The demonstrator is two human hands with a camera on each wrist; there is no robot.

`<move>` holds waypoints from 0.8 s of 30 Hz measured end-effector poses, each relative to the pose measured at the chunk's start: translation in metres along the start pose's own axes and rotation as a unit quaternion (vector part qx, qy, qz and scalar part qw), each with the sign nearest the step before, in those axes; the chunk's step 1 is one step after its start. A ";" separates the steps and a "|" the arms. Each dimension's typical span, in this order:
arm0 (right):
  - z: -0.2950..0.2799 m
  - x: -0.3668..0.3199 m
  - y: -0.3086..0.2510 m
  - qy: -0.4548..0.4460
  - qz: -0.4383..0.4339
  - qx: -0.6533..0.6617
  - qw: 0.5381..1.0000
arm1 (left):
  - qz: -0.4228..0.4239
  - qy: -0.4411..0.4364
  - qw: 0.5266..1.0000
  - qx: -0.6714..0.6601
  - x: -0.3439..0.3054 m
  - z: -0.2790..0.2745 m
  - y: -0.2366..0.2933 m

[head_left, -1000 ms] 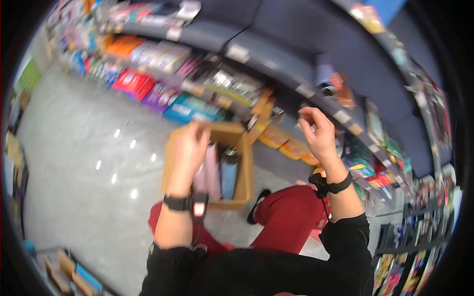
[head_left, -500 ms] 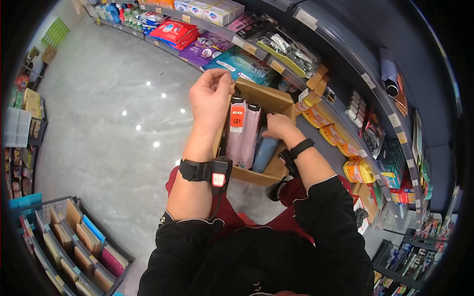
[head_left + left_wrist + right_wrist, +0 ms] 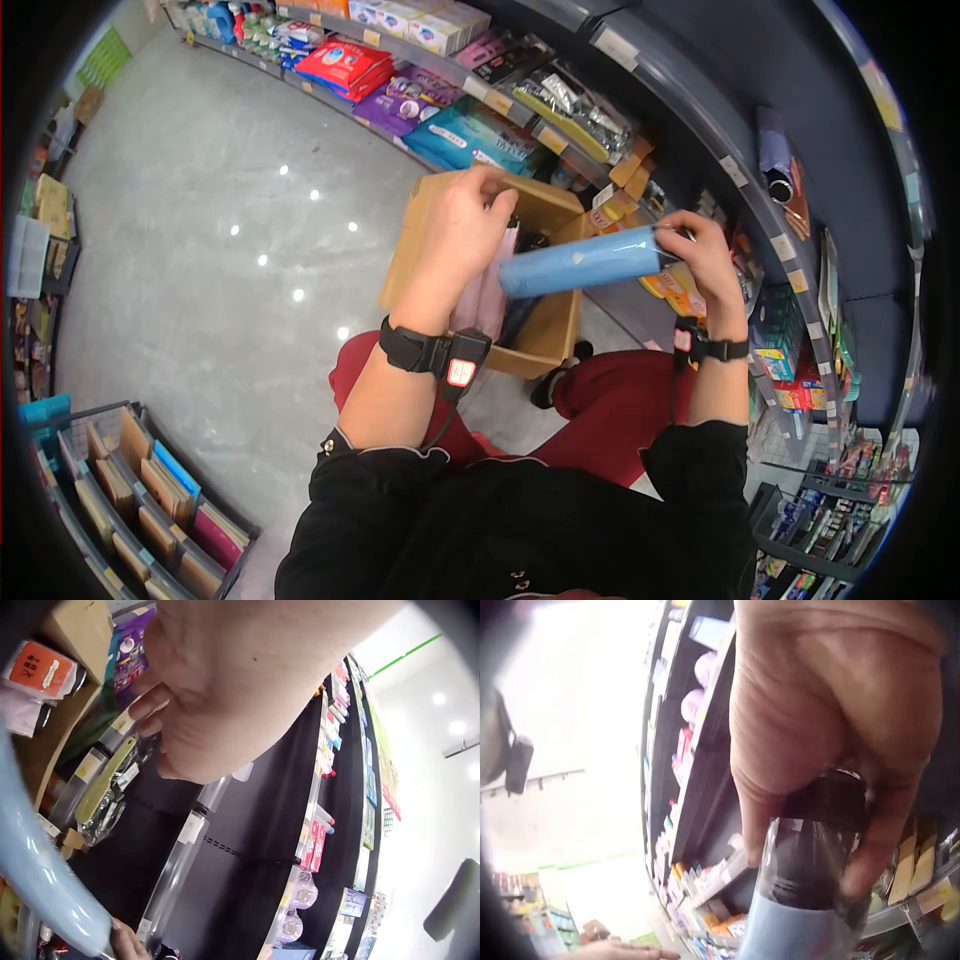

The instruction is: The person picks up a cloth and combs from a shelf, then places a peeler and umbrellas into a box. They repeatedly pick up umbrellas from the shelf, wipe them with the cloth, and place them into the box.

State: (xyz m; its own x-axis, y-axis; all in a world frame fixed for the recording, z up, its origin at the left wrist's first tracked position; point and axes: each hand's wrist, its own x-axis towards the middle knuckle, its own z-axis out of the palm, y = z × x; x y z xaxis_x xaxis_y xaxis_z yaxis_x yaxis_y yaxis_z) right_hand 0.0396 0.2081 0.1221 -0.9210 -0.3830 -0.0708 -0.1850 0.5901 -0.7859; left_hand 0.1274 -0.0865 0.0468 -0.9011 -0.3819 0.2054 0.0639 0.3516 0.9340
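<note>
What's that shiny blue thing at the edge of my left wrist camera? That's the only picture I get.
Observer: The head camera shows a long blue roll, seemingly a folded umbrella in clear wrap, held sideways above a cardboard box.
Operator: Who's holding it?
Observer: The right hand. Its wrist camera shows the fingers curled round the roll's black end.
Operator: What's in the box?
Observer: Pink rolls standing on end, beneath the left hand.
</note>
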 end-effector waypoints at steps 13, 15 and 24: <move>0.157 -0.092 0.023 0.031 0.097 0.613 0.784 | -0.230 -0.112 0.908 -0.331 -0.047 0.079 0.007; 0.151 -0.097 0.027 -0.019 0.083 0.455 0.886 | -0.237 -0.190 0.876 -0.374 -0.042 0.076 -0.001; -0.072 -0.201 0.191 0.455 0.130 -0.091 0.876 | -0.334 -0.219 0.795 -0.456 -0.049 0.072 0.003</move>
State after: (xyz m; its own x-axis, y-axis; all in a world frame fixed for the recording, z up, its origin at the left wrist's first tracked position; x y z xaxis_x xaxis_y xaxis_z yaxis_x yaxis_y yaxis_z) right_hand 0.1643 0.4491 0.0305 -0.8173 0.4563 0.3519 0.0955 0.7094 -0.6983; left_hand 0.1411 -0.0055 0.0187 -0.9148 0.1817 -0.3607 -0.3875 -0.6474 0.6563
